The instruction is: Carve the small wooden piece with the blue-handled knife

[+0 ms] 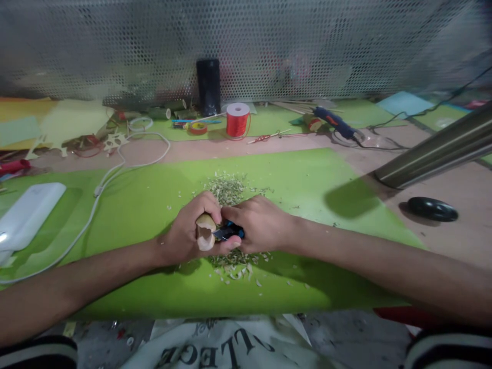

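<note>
My left hand (pixel 186 230) is wrapped round a short tan piece of bamboo (pixel 205 225), its hollow, notched pale end facing me. In my right hand (pixel 265 225) is a utility knife (pixel 235 230) with a black and blue body. Its dark blade points left and meets the right side of the bamboo. Both hands are close together, and the left thumb reaches beneath the knife. Under and around them, pale and greenish shavings (pixel 228 189) are scattered over a green mat (pixel 295 177). The far part of the bamboo is hidden by my fingers.
At the left lie a white power bank (pixel 34 212) and a white cable (pixel 94 205). A metal post (pixel 434 148) and a dark oval object (pixel 432 209) are at the right. Behind are a spool of red cord (pixel 237 123) and a blue glue gun (pixel 336 123).
</note>
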The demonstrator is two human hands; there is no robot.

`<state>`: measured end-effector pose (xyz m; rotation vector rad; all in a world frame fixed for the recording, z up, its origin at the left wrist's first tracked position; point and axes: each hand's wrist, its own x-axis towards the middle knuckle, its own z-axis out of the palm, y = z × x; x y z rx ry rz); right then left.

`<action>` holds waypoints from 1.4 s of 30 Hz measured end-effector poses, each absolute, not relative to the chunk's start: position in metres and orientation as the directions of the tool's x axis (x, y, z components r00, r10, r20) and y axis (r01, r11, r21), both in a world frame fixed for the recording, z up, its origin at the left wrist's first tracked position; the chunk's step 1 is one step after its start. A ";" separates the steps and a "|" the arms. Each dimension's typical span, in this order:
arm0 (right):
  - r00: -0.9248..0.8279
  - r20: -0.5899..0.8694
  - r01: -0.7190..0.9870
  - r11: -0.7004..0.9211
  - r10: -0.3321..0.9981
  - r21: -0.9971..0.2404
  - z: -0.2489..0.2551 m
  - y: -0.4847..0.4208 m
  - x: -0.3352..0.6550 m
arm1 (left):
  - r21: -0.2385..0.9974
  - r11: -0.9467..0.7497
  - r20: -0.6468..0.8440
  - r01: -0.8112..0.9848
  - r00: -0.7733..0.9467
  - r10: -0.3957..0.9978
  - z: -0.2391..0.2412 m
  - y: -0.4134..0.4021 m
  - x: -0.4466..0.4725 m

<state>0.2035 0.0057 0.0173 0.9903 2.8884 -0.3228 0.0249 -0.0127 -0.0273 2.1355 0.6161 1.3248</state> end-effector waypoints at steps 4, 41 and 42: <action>-0.786 -0.115 0.618 0.763 0.608 -0.190 0.016 0.005 0.203 | 0.678 -0.729 0.638 0.093 0.419 0.646 -0.028 -0.012 0.025; -0.784 -0.115 0.620 0.759 0.610 -0.198 0.017 0.007 0.205 | 0.684 -0.724 0.639 0.094 0.401 0.656 -0.028 -0.011 0.026; -0.779 -0.119 0.626 0.755 0.616 -0.196 0.018 0.006 0.205 | 0.686 -0.722 0.640 0.089 0.399 0.657 -0.028 -0.011 0.026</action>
